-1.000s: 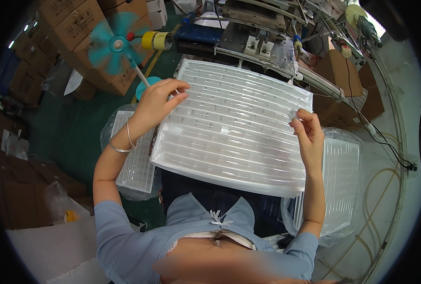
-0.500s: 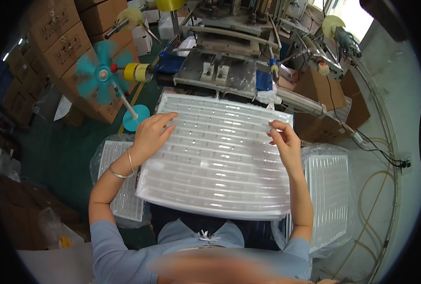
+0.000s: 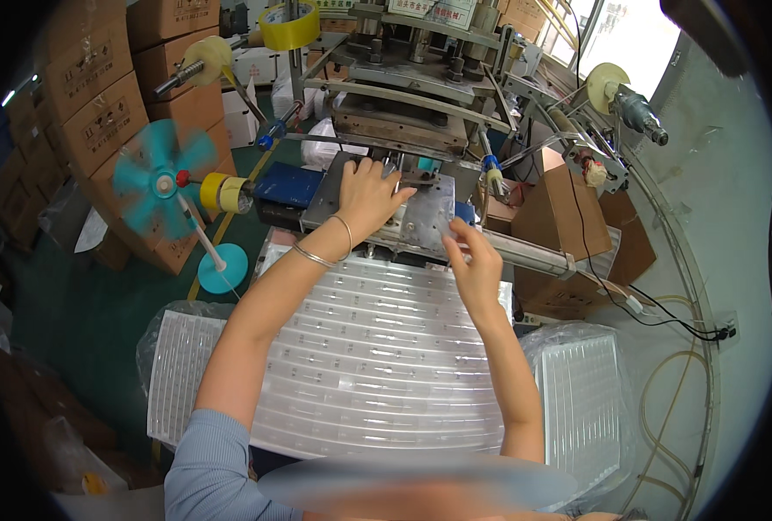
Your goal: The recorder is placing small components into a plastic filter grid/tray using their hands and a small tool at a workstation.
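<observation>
My left hand (image 3: 367,201) reaches over the flat metal bed (image 3: 429,213) of a press machine. Its fingers are stretched and the thumb stands apart; whatever lies under the fingertips is hidden. At the bed's front right edge is my right hand (image 3: 475,267), its thumb and forefinger curled close together. If something small is between them, I cannot make it out. Below both hands lies a large white tray (image 3: 377,356) with long rows of clear, shallow compartments, just in front of the machine. My forearms cross above its sides.
Plastic-wrapped white trays stand at the left (image 3: 182,373) and right (image 3: 581,408). A teal fan (image 3: 164,182) spins left of the machine, beside stacked cartons (image 3: 104,113). Yellow tape rolls (image 3: 290,28) hang nearby. An open carton (image 3: 551,213) and a black cable (image 3: 681,323) are at right.
Both hands have moved forward from above the tray to the machine, the left also to the right. The view has shifted, showing more of the machine. The white fixtures on its bed are now covered.
</observation>
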A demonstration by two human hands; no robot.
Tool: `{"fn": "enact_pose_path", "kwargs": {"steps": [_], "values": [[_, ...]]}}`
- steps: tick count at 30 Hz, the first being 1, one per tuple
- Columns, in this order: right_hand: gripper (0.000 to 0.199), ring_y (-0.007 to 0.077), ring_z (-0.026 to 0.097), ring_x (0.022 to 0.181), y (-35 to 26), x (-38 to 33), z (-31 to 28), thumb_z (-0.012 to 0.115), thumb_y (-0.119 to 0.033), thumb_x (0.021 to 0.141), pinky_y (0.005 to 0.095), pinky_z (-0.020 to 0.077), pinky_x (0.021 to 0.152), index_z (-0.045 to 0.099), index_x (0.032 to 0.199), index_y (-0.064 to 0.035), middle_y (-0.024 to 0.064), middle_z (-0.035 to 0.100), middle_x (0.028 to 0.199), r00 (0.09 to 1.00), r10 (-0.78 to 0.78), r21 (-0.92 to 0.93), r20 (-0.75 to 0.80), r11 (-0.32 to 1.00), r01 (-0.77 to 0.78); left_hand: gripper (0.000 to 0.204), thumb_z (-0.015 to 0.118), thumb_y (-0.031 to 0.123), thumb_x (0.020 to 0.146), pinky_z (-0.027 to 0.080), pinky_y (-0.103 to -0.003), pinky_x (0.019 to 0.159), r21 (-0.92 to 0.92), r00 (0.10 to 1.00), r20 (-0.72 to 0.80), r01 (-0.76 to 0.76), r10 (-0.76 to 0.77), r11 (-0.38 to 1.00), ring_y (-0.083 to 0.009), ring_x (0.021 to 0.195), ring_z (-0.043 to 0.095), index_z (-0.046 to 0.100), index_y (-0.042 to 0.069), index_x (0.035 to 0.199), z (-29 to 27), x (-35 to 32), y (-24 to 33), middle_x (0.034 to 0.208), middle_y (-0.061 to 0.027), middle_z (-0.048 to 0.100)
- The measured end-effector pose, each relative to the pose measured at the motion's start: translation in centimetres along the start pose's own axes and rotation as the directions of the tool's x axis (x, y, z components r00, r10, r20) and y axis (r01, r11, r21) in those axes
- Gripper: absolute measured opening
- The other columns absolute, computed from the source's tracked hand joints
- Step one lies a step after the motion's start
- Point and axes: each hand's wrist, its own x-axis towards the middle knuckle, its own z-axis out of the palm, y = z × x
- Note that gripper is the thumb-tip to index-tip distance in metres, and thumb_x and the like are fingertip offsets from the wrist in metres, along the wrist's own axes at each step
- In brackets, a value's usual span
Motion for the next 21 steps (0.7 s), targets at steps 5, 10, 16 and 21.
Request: {"fn": "enact_pose_path", "kwargs": {"steps": [5, 10, 16, 21], "values": [[0.018, 0.0272, 0.064, 0.079, -1.0, 4.5, 4.6, 0.066, -0.012, 0.08, 0.035, 0.0512, 0.064, 0.064, 0.097, -0.0064, 0.0098, 0.065, 0.091, 0.968, -0.224, -0.173, -0.113, 0.964, 0.203, 0.027, 0.067, 0.021, 0.078, 0.035, -0.035, 0.074, -0.254, 0.995, -0.096, -0.033, 0.009, 0.967, -0.0213, 0.079, 0.051, 0.063, 0.01, 0.102, -5.2, -2.4, 0.7, 0.077, -0.0032, 0.058], [0.011, 0.0314, 0.062, 0.078, 1.3, 7.5, 7.7, 0.064, -0.016, 0.08, 0.0401, 0.0507, 0.063, 0.066, 0.09, -0.0114, 0.0108, 0.063, 0.082, 0.99, -0.138, -0.386, 0.021, 0.912, 0.136, 0.026, 0.066, 0.013, 0.078, 0.04, -0.035, 0.075, -0.427, 0.969, 0.238, 0.165, -0.066, 0.889, -0.0247, 0.078, 0.056, 0.063, 0.006, 0.103, -11.1, -8.2, -0.9, 0.086, -0.0065, 0.062], [0.022, 0.0326, 0.06, 0.091, 1.7, 6.8, 6.8, 0.061, -0.016, 0.084, 0.041, 0.0484, 0.076, 0.062, 0.106, -0.0099, 0.0115, 0.063, 0.098, 0.991, -0.127, -0.373, 0.033, 0.919, 0.13, 0.04, 0.068, 0.009, 0.078, 0.049, -0.035, 0.078, -0.564, 0.949, 0.313, 0.221, -0.042, 0.796, -0.0288, 0.091, 0.062, 0.055, 0.002, 0.115, -14.4, -11.0, -1.0, 0.096, -0.0104, 0.065], [0.027, 0.0278, 0.056, 0.1, -3.6, -1.0, 1.8, 0.067, -0.015, 0.079, 0.0369, 0.0418, 0.086, 0.062, 0.104, -0.0048, 0.0088, 0.061, 0.106, 0.966, -0.227, -0.112, 0.125, 0.964, 0.241, 0.037, 0.067, 0.008, 0.079, 0.05, -0.035, 0.076, -0.652, 0.895, 0.442, 0.367, -0.061, 0.664, -0.0277, 0.088, 0.063, 0.054, 0.002, 0.113, -16.7, -14.3, 0.4, 0.095, -0.0098, 0.065]]}}
